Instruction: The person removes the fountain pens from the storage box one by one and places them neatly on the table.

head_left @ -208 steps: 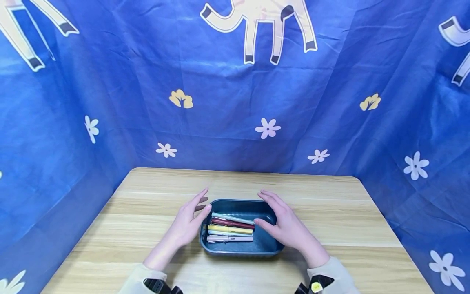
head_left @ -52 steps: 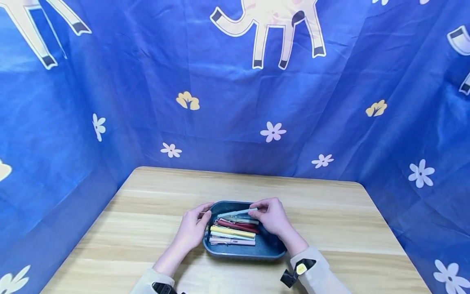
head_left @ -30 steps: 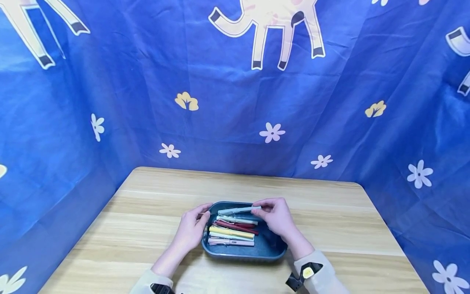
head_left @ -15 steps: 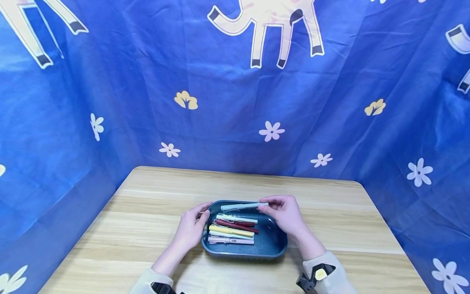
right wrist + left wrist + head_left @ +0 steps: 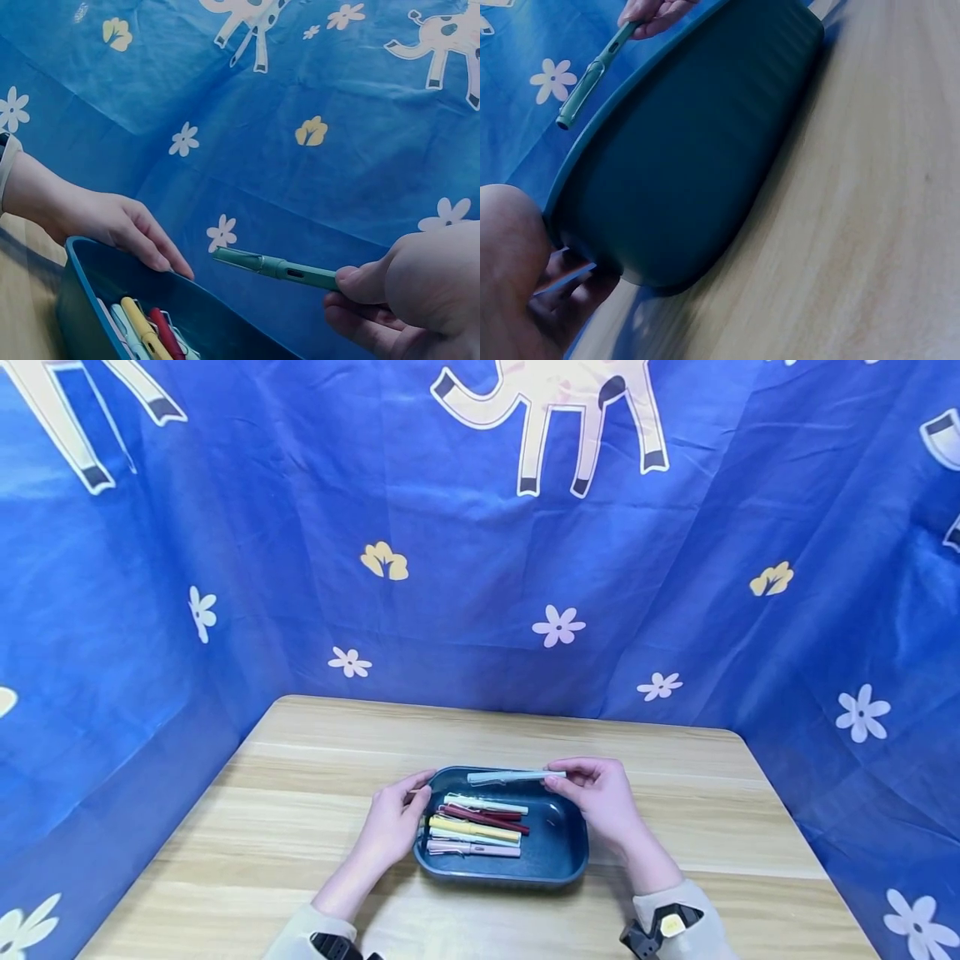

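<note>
A dark teal plastic box (image 5: 553,852) stands on the table. My left hand (image 5: 390,821) holds its left rim, thumb at the edge and fingers against the outer wall in the left wrist view. Thumb and fingers of my right hand (image 5: 606,797) pinch one end of a capped pale green fountain pen (image 5: 508,777), raised level above the far rim. Its clip end points left; the ink window shows in the right wrist view. Inside the box lie several more pens: a pale one (image 5: 487,804), dark red ones (image 5: 480,816), a yellow one (image 5: 472,828) and a lilac-grey one (image 5: 480,850).
The wooden table (image 5: 337,735) reaches beyond the box on every side. Blue cloth (image 5: 465,635) printed with flowers and animals hangs behind it and at both sides. Black wrist cameras (image 5: 660,931) sit on the pale sleeves.
Both hands were spread beside the box at first. The left came to hold the rim; the right took the pale green pen, lifted it and carried it to the right.
</note>
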The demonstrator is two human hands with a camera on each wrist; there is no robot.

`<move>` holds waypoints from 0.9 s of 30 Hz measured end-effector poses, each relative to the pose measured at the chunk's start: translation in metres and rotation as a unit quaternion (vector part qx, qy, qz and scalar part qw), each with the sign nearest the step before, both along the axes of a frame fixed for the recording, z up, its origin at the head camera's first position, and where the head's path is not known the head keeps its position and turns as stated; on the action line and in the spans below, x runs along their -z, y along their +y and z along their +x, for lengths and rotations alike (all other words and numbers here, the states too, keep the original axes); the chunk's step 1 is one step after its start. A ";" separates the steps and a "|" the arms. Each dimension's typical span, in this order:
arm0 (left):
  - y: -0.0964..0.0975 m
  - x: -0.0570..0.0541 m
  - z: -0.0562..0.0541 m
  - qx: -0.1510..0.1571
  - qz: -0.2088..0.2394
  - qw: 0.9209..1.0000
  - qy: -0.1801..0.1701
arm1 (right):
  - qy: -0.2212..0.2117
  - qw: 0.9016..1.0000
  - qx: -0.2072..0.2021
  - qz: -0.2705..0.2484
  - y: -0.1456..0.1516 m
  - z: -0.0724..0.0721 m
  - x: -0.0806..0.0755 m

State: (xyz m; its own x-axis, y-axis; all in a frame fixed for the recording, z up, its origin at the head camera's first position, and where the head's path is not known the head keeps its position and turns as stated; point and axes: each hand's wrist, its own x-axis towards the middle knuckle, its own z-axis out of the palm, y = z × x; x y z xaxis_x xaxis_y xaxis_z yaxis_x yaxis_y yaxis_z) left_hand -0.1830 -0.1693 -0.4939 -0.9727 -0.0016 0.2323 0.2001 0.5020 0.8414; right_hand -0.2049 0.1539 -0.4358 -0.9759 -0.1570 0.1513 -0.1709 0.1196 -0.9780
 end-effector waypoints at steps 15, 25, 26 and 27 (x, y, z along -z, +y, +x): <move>0.002 -0.005 0.000 -0.005 -0.008 1.000 -0.023 | 0.007 0.999 0.010 -0.048 0.025 0.002 0.001; 0.002 -0.003 -0.002 -0.011 0.000 1.000 -0.028 | 0.010 0.997 0.022 -0.069 0.050 0.001 0.003; 0.002 -0.003 -0.002 -0.011 0.000 1.000 -0.028 | 0.012 0.997 0.023 -0.072 0.052 0.001 0.003; 0.002 -0.003 -0.002 -0.011 0.000 1.000 -0.027 | 0.014 0.997 0.023 -0.074 0.055 0.001 0.003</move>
State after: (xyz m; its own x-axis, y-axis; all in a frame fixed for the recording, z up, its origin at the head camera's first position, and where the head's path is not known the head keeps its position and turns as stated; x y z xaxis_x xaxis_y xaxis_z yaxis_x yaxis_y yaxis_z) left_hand -0.1853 -0.1670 -0.4909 -0.9835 -0.0239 0.1791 0.1427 0.5056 0.8509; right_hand -0.2036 0.2087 -0.4388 -0.9768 -0.0855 0.1964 -0.1956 -0.0178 -0.9805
